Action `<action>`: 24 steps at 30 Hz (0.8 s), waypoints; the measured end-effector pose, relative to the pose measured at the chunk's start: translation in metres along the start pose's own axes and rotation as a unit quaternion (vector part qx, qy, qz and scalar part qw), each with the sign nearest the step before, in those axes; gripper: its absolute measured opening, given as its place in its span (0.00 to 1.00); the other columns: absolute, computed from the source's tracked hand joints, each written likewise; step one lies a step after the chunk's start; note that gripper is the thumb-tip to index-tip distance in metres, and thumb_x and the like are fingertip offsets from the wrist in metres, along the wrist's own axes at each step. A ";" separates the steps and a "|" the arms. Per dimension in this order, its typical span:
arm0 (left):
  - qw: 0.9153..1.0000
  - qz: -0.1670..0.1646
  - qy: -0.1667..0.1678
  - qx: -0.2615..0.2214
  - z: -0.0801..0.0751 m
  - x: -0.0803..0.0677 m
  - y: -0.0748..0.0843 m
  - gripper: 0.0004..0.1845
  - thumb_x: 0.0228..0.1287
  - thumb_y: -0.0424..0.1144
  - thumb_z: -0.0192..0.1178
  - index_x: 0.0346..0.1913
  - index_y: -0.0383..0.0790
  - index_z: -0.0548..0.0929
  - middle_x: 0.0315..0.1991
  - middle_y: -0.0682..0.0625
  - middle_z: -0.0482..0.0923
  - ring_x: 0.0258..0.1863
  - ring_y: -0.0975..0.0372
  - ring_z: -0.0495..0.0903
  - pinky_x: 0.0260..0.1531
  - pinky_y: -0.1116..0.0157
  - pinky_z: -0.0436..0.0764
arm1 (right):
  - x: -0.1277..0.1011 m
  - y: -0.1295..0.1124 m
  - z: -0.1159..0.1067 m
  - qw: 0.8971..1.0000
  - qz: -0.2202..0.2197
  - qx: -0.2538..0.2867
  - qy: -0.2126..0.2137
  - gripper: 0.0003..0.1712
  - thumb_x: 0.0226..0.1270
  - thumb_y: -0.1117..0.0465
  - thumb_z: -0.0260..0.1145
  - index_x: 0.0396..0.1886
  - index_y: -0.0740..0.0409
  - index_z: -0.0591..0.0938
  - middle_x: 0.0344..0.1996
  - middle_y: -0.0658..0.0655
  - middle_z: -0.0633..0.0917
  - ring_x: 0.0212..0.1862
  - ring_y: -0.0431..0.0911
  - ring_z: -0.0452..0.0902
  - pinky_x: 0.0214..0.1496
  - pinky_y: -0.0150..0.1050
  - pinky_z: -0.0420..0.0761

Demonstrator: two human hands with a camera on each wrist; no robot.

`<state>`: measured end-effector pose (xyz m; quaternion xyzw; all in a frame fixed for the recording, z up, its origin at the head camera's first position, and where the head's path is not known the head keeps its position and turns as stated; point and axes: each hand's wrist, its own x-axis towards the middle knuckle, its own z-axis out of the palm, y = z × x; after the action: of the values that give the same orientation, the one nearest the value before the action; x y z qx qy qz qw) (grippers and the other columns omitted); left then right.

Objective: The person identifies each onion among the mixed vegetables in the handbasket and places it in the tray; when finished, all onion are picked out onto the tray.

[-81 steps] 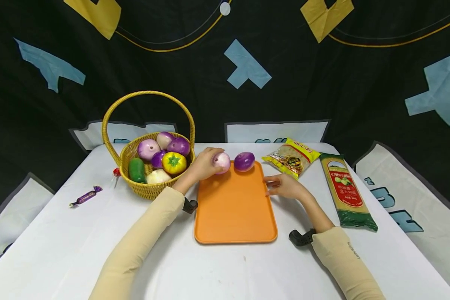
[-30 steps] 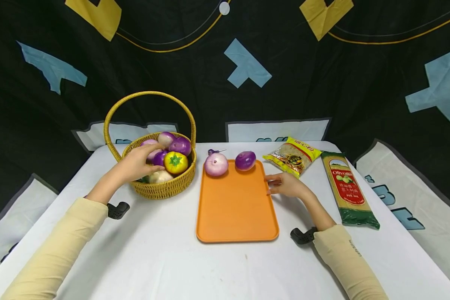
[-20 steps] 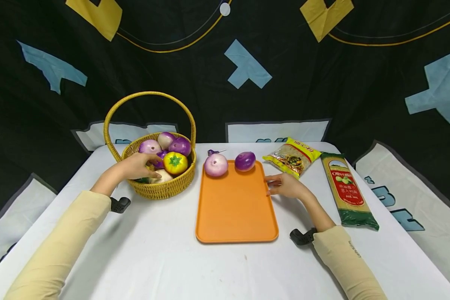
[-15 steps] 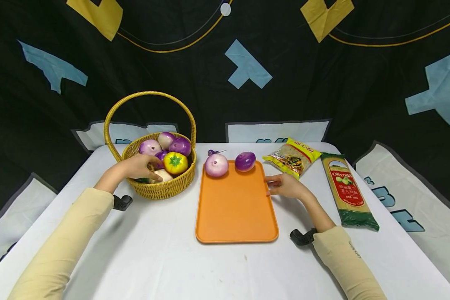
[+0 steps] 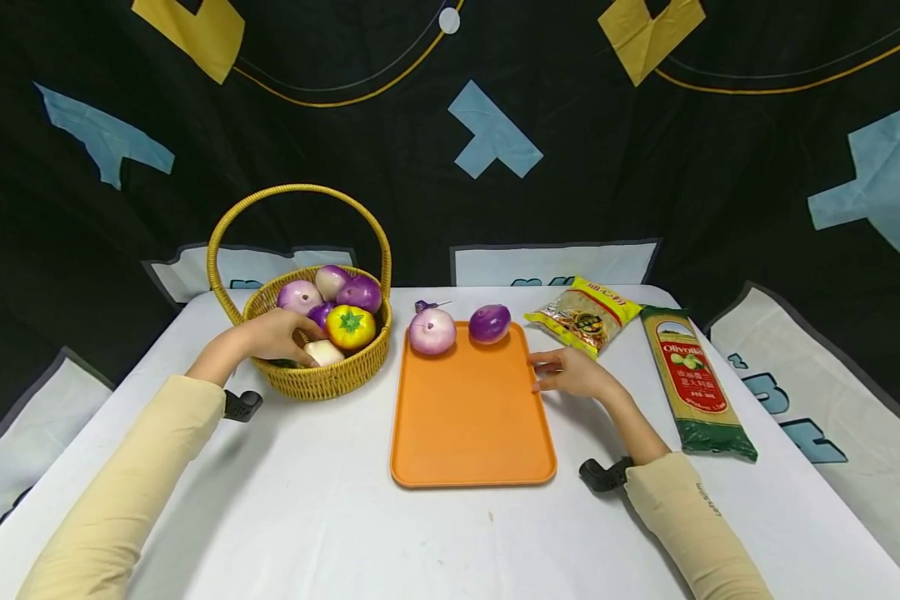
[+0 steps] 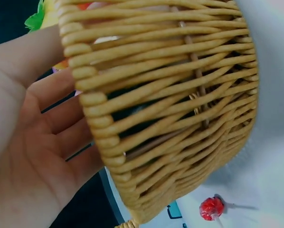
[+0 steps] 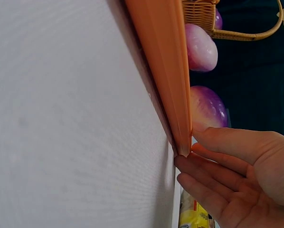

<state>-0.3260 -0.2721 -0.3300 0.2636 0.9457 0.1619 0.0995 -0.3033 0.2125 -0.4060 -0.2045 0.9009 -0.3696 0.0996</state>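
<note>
left hand [image 5: 270,337] reaches over the near rim of the basket [image 5: 322,379], fingers loosely curved on a white onion [image 5: 322,352], not clearly gripping it. basket also has four purple onions, one yellow tomato. two onions on the orange tray [image 5: 471,417]. right hand [image 5: 573,372] lies flat, fingers straight against the tray's right edge. two packets further right.

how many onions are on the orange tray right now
2. A pale pink onion sits at the far left corner of the orange tray, and a darker purple onion lies beside it at the far edge. None seem hidden.
</note>
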 end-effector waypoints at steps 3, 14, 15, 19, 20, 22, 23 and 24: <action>1.000 -0.004 0.002 0.002 0.000 -0.001 0.001 0.24 0.53 0.43 0.72 0.50 0.32 0.83 0.41 0.46 0.83 0.42 0.53 0.79 0.48 0.52 0.78 | 0.000 0.001 0.000 1.000 0.002 0.000 0.000 0.31 0.61 0.63 0.70 0.63 0.70 0.73 0.58 0.66 0.78 0.56 0.57 0.77 0.57 0.48 0.77; 0.999 0.006 0.000 0.035 0.003 -0.002 0.003 0.26 0.52 0.38 0.72 0.53 0.28 0.80 0.42 0.43 0.82 0.41 0.52 0.78 0.47 0.51 0.78 | -0.002 0.001 0.003 1.000 0.009 -0.004 0.002 0.31 0.61 0.63 0.70 0.62 0.68 0.74 0.57 0.66 0.78 0.56 0.57 0.77 0.57 0.48 0.77; 1.000 0.002 0.003 0.029 0.002 -0.003 0.004 0.26 0.52 0.38 0.72 0.53 0.29 0.81 0.42 0.42 0.82 0.41 0.51 0.77 0.47 0.51 0.78 | -0.002 0.001 0.003 1.000 0.008 -0.005 0.001 0.31 0.61 0.63 0.70 0.62 0.69 0.74 0.57 0.66 0.78 0.56 0.58 0.77 0.57 0.48 0.77; 1.000 -0.019 0.015 0.010 -0.005 -0.011 0.008 0.28 0.51 0.40 0.73 0.56 0.32 0.80 0.47 0.41 0.81 0.44 0.49 0.75 0.49 0.49 0.75 | 0.000 0.001 0.004 1.000 0.010 -0.008 0.000 0.31 0.61 0.63 0.71 0.63 0.67 0.74 0.58 0.65 0.78 0.57 0.57 0.77 0.57 0.48 0.77; 1.000 -0.021 0.019 0.008 -0.007 -0.013 0.009 0.29 0.51 0.40 0.73 0.57 0.33 0.80 0.48 0.40 0.80 0.45 0.48 0.74 0.50 0.48 0.75 | 0.000 0.001 0.003 1.000 0.009 -0.008 0.000 0.31 0.61 0.63 0.71 0.63 0.67 0.74 0.58 0.65 0.78 0.57 0.57 0.77 0.57 0.48 0.77; 0.999 -0.025 0.029 0.005 -0.013 -0.018 0.013 0.30 0.52 0.41 0.73 0.58 0.33 0.79 0.51 0.38 0.79 0.48 0.47 0.74 0.52 0.45 0.74 | 0.001 0.000 0.003 1.000 0.009 -0.009 0.000 0.31 0.61 0.63 0.71 0.63 0.66 0.74 0.58 0.64 0.78 0.57 0.56 0.77 0.58 0.48 0.76; 0.999 -0.027 0.035 0.005 -0.016 -0.021 0.015 0.31 0.52 0.42 0.73 0.59 0.34 0.78 0.52 0.37 0.78 0.49 0.46 0.73 0.52 0.44 0.74 | 0.001 0.000 0.002 1.000 0.009 -0.009 -0.001 0.31 0.61 0.63 0.71 0.63 0.66 0.74 0.58 0.64 0.78 0.57 0.56 0.77 0.58 0.48 0.76; 0.999 -0.027 0.041 0.004 -0.018 -0.024 0.018 0.32 0.53 0.43 0.72 0.60 0.34 0.77 0.52 0.36 0.78 0.49 0.46 0.74 0.52 0.44 0.74 | 0.001 0.000 0.002 1.000 0.006 -0.010 -0.001 0.31 0.61 0.63 0.71 0.63 0.67 0.74 0.58 0.64 0.78 0.57 0.56 0.77 0.58 0.48 0.76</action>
<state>-0.3027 -0.2750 -0.3040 0.2313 0.9564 0.1666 0.0637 -0.3036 0.2116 -0.4074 -0.2002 0.9059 -0.3593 0.1008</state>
